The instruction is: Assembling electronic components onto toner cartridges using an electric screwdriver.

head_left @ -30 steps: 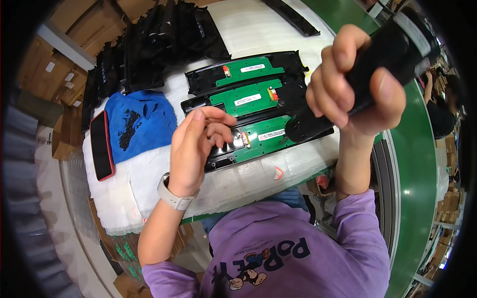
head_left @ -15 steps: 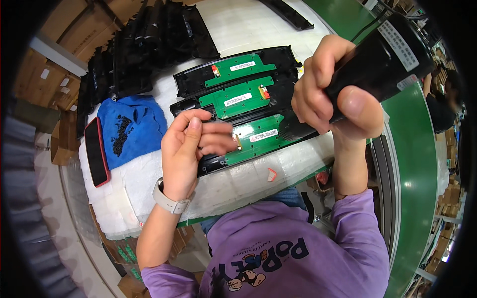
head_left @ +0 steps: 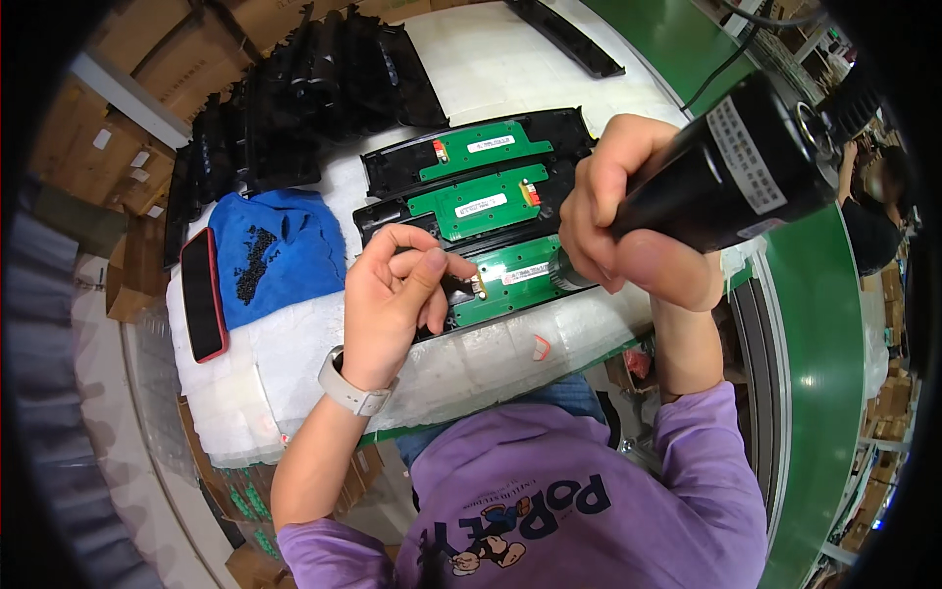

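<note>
My right hand (head_left: 638, 221) is wrapped around a thick black electric screwdriver (head_left: 721, 162), its cable leaving from the upper end. The tool's tip is hidden behind that hand, over the right part of the nearest green circuit board (head_left: 496, 302). Close to this board's left end, my left hand (head_left: 392, 294) has its fingers curled, thumb against index finger; anything between them is too small to make out. Beyond lie a middle circuit board (head_left: 446, 208) and a far circuit board (head_left: 488, 159), each set in a long black plastic panel and bearing a white label.
Small dark screws (head_left: 257, 265) lie heaped on a blue cloth (head_left: 306, 280) at the left, beside a red-edged phone (head_left: 199, 294). Black panels (head_left: 319, 83) are piled at the back left; one panel (head_left: 569, 41) lies farther back. Another person (head_left: 873, 211) is at far right.
My right hand and the screwdriver have come lower, and the tool is tilted flatter. The fingers of my left hand have curled in. The whole view has shifted slightly.
</note>
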Demonstrator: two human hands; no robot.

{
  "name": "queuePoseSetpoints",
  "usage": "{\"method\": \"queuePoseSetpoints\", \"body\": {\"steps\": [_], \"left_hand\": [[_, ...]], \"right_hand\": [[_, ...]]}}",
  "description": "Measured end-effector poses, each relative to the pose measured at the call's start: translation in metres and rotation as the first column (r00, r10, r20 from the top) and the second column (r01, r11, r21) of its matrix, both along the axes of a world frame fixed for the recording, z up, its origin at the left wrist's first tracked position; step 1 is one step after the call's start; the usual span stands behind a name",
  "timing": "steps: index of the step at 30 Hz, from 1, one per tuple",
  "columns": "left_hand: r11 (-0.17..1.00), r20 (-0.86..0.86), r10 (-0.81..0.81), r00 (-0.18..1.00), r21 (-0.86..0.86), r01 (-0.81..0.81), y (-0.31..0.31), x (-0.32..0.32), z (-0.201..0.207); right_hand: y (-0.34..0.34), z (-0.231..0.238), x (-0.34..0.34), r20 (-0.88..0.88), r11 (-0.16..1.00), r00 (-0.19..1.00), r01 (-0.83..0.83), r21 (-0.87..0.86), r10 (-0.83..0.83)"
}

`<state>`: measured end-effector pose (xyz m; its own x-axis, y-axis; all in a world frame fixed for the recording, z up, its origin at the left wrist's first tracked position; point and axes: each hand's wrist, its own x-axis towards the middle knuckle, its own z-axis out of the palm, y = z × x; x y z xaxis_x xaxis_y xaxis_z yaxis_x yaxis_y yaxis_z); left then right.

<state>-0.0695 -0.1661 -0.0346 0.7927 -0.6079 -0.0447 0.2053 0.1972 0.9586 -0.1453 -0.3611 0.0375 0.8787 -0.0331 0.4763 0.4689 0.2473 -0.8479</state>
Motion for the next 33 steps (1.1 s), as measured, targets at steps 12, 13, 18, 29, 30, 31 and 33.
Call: {"method": "queuePoseSetpoints", "body": {"steps": [12,13,18,29,30,31,33], "left_hand": [[0.982,0.079,-0.154,0.985,0.123,0.144,0.007,-0.006,0.010],[0.981,0.094,-0.154,0.984,0.130,0.141,0.007,-0.006,0.010],[0.978,0.105,-0.150,0.983,0.162,0.132,0.006,-0.006,0.010],[0.969,0.054,-0.205,0.977,0.149,0.195,0.007,-0.003,0.011],[0.964,0.034,-0.229,0.973,0.143,0.222,0.008,-0.002,0.011],[0.964,0.034,-0.232,0.972,0.143,0.225,0.008,-0.002,0.010],[0.961,0.041,-0.244,0.969,0.148,0.235,0.008,-0.003,0.009]], "right_hand": [[-0.016,-0.009,0.012,0.452,0.915,0.878,-0.304,0.265,0.160],[-0.016,-0.012,0.013,0.454,0.912,0.876,-0.309,0.271,0.162],[-0.014,-0.012,0.013,0.442,0.920,0.883,-0.294,0.260,0.157],[-0.007,-0.015,0.012,0.399,0.909,0.908,-0.265,0.321,0.124],[-0.007,-0.015,0.012,0.405,0.908,0.905,-0.273,0.319,0.130],[-0.007,-0.015,0.012,0.412,0.906,0.901,-0.281,0.317,0.136],[-0.008,-0.015,0.012,0.418,0.908,0.896,-0.291,0.301,0.148]]}}
